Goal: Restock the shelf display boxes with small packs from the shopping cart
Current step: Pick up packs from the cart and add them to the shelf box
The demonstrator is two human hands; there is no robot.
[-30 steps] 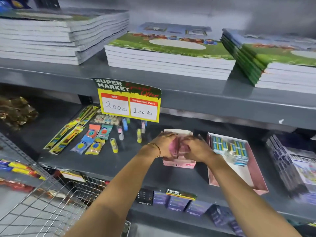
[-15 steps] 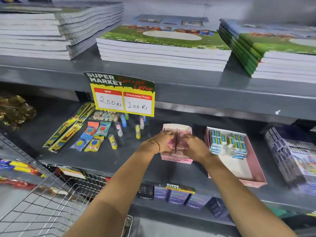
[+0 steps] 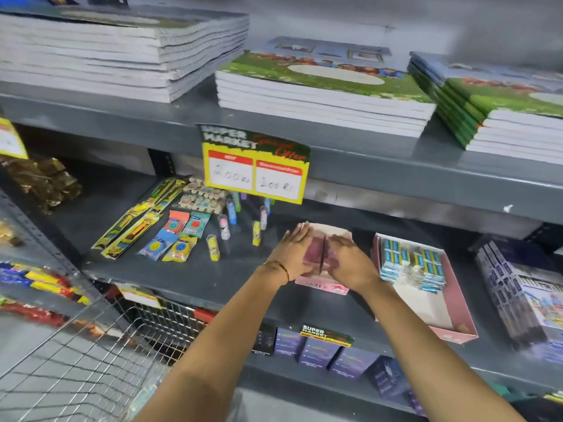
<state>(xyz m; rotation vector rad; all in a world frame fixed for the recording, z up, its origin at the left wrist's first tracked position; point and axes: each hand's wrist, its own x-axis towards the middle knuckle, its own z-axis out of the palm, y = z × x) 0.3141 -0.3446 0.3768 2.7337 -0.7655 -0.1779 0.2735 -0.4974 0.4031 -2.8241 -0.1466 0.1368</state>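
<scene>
the wire shopping cart point(image 3: 76, 370) sits at the lower left. on the middle shelf point(image 3: 182, 278), the left hand point(image 3: 294, 252) and right hand point(image 3: 347, 258) lie flat with fingers extended, pressing pink packs point(image 3: 320, 254) down into a small pink display box point(image 3: 323, 287). just right stands a larger pink box point(image 3: 457, 315) holding blue packs point(image 3: 411, 263).

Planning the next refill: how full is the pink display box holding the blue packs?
Partly full. The blue packs fill only the back of the pink display box; its front floor is bare.
</scene>
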